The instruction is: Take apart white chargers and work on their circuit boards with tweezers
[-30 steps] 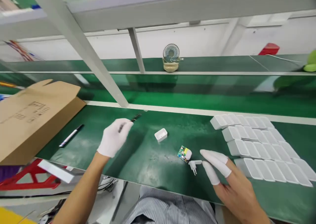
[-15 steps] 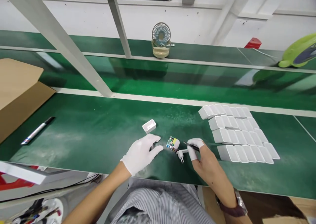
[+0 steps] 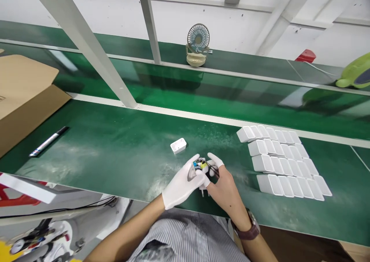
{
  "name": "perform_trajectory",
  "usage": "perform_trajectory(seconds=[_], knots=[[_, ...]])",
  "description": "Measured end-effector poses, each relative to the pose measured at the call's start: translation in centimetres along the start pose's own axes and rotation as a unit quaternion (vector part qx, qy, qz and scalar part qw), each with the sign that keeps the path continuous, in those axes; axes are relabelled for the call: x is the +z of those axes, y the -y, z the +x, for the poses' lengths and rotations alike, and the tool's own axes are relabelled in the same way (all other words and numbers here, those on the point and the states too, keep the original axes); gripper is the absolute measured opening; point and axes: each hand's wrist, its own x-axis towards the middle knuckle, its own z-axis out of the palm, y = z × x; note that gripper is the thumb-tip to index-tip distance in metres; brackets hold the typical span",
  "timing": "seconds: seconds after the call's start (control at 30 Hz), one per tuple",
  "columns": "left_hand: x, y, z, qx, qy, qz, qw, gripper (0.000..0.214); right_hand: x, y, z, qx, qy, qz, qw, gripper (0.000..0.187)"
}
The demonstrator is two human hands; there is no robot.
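Note:
My left hand, in a white glove, is closed around a small circuit board with a yellow part and a blue part on it. Between my two hands, the white plug piece shows below the board with its prongs down. My right hand, wearing white finger covers, has its fingertips at the board's right side. Dark tweezers lie across its fingers, partly hidden. Beyond the hands, a small white plastic case rests open side up on the green bench.
Rows of white cases stand at the right. A marker and a cardboard box are at the left. A metal post rises behind the bench, and a small fan stands on the far ledge.
My left hand has moved right and taken hold of the circuit board, lifting it with the plug piece. My right hand has come left to meet it. The camera view has shifted slightly.

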Motion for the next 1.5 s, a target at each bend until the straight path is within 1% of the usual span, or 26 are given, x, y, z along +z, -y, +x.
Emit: perform_trajectory(seconds=[0.07, 0.1, 0.17, 0.27, 0.33, 0.4, 0.47, 0.5, 0.57, 0.7, 0.8, 0.87, 0.93, 1.07, 1.17, 1.23, 1.33, 1.4, 1.5], knots=[[0.6, -0.2, 0.4, -0.017, 0.035, -0.115, 0.993, 0.067, -0.7, 0.8, -0.5, -0.028, 0.013, 0.054, 0.998, 0.055], [0.8, -0.4, 0.5, -0.028, 0.040, -0.141, 0.989, 0.066, -1.1, 1.1, -0.8, -0.050, 0.008, 0.062, 0.997, 0.049], [0.8, -0.8, 0.4, -0.053, 0.039, -0.142, 0.988, 0.069, -2.1, 1.3, -1.2, -0.103, -0.018, 0.038, 0.994, 0.039], [0.7, -1.7, -0.1, -0.070, 0.033, -0.092, 0.993, 0.080, -3.4, 1.1, -1.7, -0.191, -0.038, -0.070, 0.978, 0.032], [0.8, -2.4, -0.6, -0.072, 0.032, -0.069, 0.994, 0.085, -3.9, 0.9, -1.9, -0.246, -0.052, -0.171, 0.953, 0.026], [1.0, -3.0, -1.1, -0.083, 0.029, -0.046, 0.995, 0.086, -3.9, 0.7, -2.1, -0.289, -0.069, -0.273, 0.915, 0.033], [1.2, -3.3, -1.4, -0.097, 0.020, -0.023, 0.995, 0.085, -3.7, 0.7, -2.2, -0.314, -0.075, -0.333, 0.886, 0.039], [1.3, -3.3, -1.6, -0.102, 0.017, -0.014, 0.995, 0.083, -3.6, 0.7, -2.3, -0.320, -0.071, -0.345, 0.880, 0.039], [1.4, -3.2, -1.8, -0.096, 0.023, -0.016, 0.995, 0.081, -3.4, 0.7, -2.4, -0.330, -0.062, -0.343, 0.877, 0.039], [1.4, -2.7, -2.0, -0.054, 0.052, -0.047, 0.996, 0.083, -3.5, 0.9, -2.5, -0.360, -0.062, -0.306, 0.879, 0.035], [1.4, -2.9, -2.2, -0.045, 0.048, -0.035, 0.997, 0.080, -3.6, 0.8, -2.6, -0.381, -0.067, -0.276, 0.880, 0.029], [1.5, -3.3, -2.3, -0.045, 0.042, -0.020, 0.998, 0.078, -3.5, 0.6, -2.6, -0.383, -0.069, -0.263, 0.883, 0.029], [1.6, -3.7, -2.5, -0.045, 0.037, 0.001, 0.998, 0.076, -3.4, 0.4, -2.6, -0.377, -0.068, -0.255, 0.888, 0.033], [1.8, -4.1, -2.6, -0.044, 0.038, 0.060, 0.996, 0.071, -3.1, 0.2, -2.7, -0.372, -0.069, -0.244, 0.893, 0.048], [2.1, -4.2, -2.5, -0.065, 0.028, 0.097, 0.993, 0.059, -2.8, 0.2, -2.8, -0.365, -0.069, -0.248, 0.895, 0.058], [2.3, -4.1, -2.4, -0.075, 0.010, 0.105, 0.992, 0.046, -2.5, 0.2, -2.9, -0.366, -0.070, -0.253, 0.893, 0.060], [2.7, -4.2, -2.4, -0.060, -0.011, 0.101, 0.993, 0.034, -2.2, 0.0, -3.0, -0.374, -0.069, -0.258, 0.888, 0.064], [2.8, -4.4, -2.5, -0.056, -0.011, 0.106, 0.993, 0.031, -2.1, -0.2, -3.2, -0.376, -0.066, -0.257, 0.888, 0.066], [2.8, -4.6, -2.6, -0.072, -0.002, 0.130, 0.989, 0.032, -2.1, -0.3, -3.3, -0.380, -0.061, -0.253, 0.888, 0.067]])
